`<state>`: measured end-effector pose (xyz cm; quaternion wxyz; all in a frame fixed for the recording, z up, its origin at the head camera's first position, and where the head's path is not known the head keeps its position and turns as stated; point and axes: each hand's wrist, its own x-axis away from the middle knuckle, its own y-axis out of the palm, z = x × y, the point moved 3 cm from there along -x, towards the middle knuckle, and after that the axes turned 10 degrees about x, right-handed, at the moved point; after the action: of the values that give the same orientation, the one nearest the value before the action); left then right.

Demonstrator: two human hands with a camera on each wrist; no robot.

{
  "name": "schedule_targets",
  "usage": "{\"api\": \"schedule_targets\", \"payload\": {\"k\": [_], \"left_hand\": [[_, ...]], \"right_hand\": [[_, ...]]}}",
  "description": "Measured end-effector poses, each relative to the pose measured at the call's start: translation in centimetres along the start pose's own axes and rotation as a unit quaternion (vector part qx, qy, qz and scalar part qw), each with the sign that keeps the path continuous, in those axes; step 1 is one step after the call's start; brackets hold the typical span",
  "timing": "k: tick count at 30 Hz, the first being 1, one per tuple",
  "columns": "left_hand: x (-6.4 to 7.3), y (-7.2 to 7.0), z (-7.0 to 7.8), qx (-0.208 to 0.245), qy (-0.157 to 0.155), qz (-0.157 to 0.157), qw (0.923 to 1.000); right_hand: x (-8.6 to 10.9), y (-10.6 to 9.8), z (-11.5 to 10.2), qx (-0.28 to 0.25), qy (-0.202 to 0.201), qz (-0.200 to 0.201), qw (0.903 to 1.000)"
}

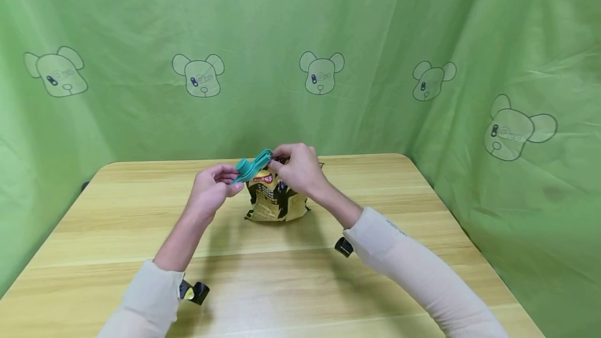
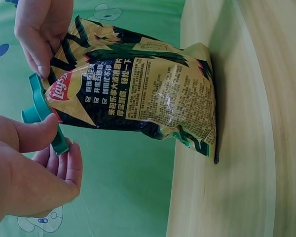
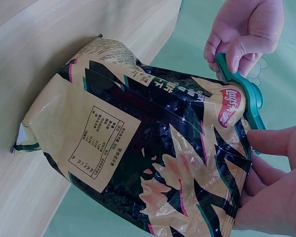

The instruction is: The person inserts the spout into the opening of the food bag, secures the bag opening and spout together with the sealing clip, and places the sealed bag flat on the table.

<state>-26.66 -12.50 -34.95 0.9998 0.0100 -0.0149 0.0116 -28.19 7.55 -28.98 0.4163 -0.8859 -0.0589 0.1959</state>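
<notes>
A gold and black Lay's chip bag [image 1: 269, 205] stands upright on the wooden table, its printed back showing in the left wrist view. Along its top edge lies a teal bag clip [image 1: 253, 167] with a round raised cap. My left hand [image 1: 208, 191] pinches the near end of this clip between thumb and fingers. The right hand [image 1: 300, 170] grips the top of the bag beside the clip's other end, as the right wrist view shows with the thumb [image 3: 269, 142] near the clip. Part of the bag's top is hidden behind the right hand.
The light wooden table [image 1: 263, 280] carries the bag near its far edge. Green curtains [image 1: 263, 113] with printed bear heads hang behind and at both sides. Dark camera mounts [image 1: 201, 292] stick out from both sleeves over the table.
</notes>
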Motion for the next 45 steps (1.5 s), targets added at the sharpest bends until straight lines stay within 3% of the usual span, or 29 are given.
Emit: {"api": "schedule_targets", "payload": {"k": [9,20,27,36,45], "left_hand": [[0.36,0.26,0.1,0.003,0.019,0.004,0.9998],[0.27,0.35,0.24,-0.036,0.019,0.001,0.9992],[0.28,0.4,0.48,-0.069,0.043,0.004,0.9967],[0.57,0.21,0.65,-0.082,0.032,-0.025,0.9958],[0.72,0.04,0.65,-0.098,0.041,-0.019,0.9941]], "right_hand": [[-0.03,0.1,0.03,-0.007,-0.003,-0.003,1.0],[-0.12,0.14,0.12,0.001,-0.009,0.01,0.9999],[-0.07,0.11,0.11,0.005,-0.009,0.012,0.9999],[-0.12,0.08,0.1,0.004,-0.006,0.014,0.9999],[-0.16,0.08,0.11,0.007,-0.008,0.011,0.9999]]}}
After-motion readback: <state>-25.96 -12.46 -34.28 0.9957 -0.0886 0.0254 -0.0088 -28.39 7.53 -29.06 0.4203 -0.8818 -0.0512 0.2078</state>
